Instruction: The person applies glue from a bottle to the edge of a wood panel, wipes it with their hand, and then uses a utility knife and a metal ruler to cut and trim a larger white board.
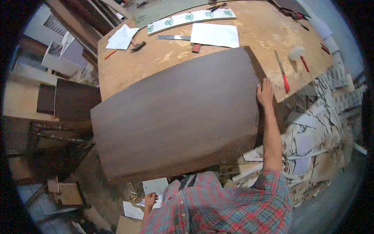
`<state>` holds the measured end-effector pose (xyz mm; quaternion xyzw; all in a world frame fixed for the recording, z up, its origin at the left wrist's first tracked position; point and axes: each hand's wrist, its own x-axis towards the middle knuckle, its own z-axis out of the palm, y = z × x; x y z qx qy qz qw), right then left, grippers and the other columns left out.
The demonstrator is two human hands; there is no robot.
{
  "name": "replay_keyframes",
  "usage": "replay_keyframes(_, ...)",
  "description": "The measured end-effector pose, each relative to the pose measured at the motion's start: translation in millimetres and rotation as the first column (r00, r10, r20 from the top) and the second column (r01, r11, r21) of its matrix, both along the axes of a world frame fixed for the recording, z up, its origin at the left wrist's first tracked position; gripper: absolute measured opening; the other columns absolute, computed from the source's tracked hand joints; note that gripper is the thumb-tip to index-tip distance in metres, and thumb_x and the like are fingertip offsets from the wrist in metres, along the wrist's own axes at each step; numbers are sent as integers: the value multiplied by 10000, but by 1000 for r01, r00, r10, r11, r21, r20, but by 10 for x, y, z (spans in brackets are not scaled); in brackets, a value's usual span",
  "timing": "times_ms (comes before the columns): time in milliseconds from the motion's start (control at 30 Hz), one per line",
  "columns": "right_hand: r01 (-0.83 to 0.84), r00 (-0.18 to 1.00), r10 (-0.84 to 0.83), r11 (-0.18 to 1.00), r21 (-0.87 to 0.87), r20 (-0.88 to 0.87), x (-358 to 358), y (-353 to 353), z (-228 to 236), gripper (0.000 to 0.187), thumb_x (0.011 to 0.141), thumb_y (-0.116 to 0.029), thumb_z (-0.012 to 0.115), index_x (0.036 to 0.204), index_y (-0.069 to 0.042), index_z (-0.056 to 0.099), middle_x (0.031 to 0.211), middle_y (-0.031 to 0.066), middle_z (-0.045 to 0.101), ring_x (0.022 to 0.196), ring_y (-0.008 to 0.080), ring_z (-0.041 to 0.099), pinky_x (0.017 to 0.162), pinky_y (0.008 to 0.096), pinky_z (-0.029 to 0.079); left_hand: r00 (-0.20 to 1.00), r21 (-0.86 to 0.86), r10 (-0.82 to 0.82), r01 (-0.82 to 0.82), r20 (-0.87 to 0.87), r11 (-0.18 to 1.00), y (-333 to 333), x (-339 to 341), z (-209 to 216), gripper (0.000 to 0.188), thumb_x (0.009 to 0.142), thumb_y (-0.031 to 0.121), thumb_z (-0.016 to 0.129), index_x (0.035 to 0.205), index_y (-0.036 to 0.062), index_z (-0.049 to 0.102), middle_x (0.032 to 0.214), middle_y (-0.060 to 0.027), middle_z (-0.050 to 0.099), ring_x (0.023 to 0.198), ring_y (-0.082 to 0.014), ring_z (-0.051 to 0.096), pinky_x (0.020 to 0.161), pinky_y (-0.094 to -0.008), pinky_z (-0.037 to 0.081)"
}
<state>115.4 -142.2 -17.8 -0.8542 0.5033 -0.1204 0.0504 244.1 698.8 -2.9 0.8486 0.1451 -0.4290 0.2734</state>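
A large dark brown wooden board (175, 113) lies slanted across the near part of the worktable (148, 66), overhanging it toward me. My right hand (265, 93) is at the board's right end, thumb and fingers closed over its edge. Down by my left hip hangs my left hand (150, 200), its fingers curled in with nothing visible in them. It is apart from the board. To the right of the board, a red-handled tool with a long thin blade (283, 72) rests on the table, beside a mallet with a pale head (297, 54).
Farther back are a hammer (138, 47), an orange pencil (110, 54), white sheets (215, 35), a metal ruler (171, 37) and a white printed strip (191, 18). Offcuts (311, 144) are heaped on the right. Brown panels (76, 99) stand at the left.
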Motion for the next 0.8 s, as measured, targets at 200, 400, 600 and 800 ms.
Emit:
replay_keyframes(200,20,998,-23,999,-47,-63,1371,-1178,-85,669,987,-414,425,1435,77,351,1516,257,340,1421,409,285,1171,467,234,980,66,195,-196,32,978,417,-151,248,360,958,293,548,1122,-10,652,919,-110,713,773,-176,694,600,-305,521)
replay_keyframes(400,-170,980,165,985,-36,-107,2334,-636,29,651,982,-385,455,1434,73,359,1512,263,340,1389,405,347,1144,490,270,908,69,409,-404,-91,912,661,-910,301,294,950,227,562,1106,-3,658,938,-118,714,766,-203,702,562,-333,525)
replay_keyframes(600,-460,877,461,887,-39,133,3323,982,-195,642,950,-342,511,1384,113,386,1493,290,341,1400,403,321,1158,472,256,951,28,-276,282,-143,959,390,-939,198,272,944,214,590,1086,-7,660,926,-132,714,779,-215,707,573,-332,532)
replay_keyframes(800,-460,882,471,866,-194,12,2485,-106,28,437,928,-317,556,1165,49,543,1269,259,526,1211,391,503,970,482,434,790,83,606,-601,-94,795,224,-754,227,355,975,274,579,1183,-12,614,932,-150,711,811,-259,707,595,-352,533)
